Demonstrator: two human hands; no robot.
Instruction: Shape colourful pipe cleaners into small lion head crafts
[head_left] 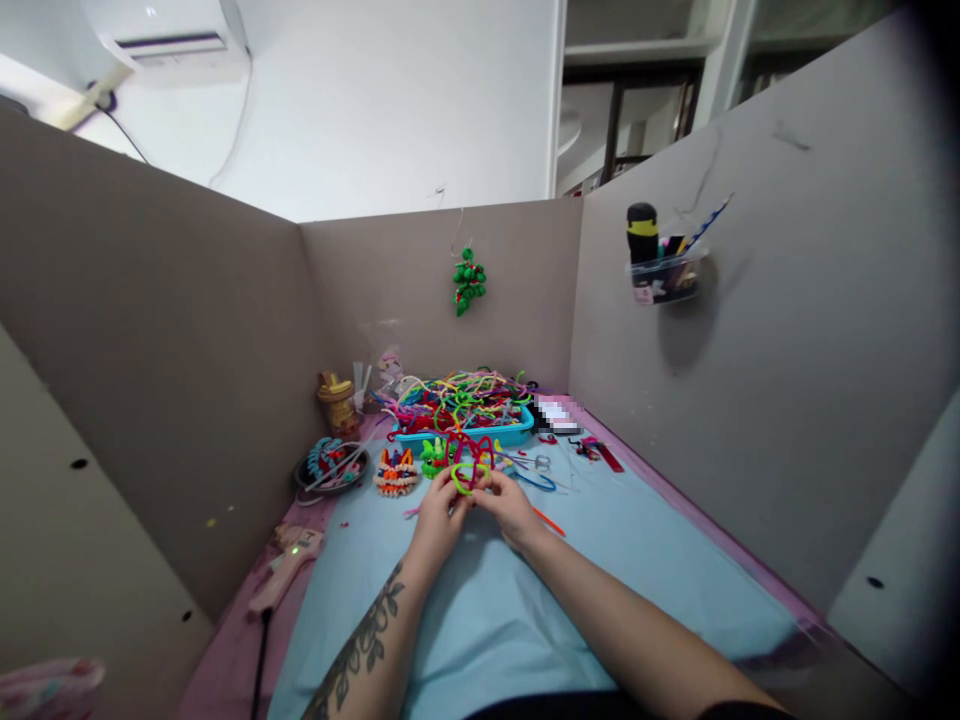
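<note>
My left hand and my right hand meet over the middle of the blue cloth, their fingers closed on pipe cleaners. A lime green pipe cleaner bends into a loop between them. Dark red pipe cleaners rise in loops just behind it, joined to or crossing the green one; I cannot tell which. Beyond my fingers stand a green fuzzy figure and an orange, white and blue fuzzy figure. An orange pipe cleaner lies beside my right wrist.
A blue tray heaped with coloured pipe cleaners stands at the back. Scissors and a blue pipe cleaner lie right. Left are a dark bowl, a gold-lidded jar and a pink glue gun. Grey partitions enclose the table.
</note>
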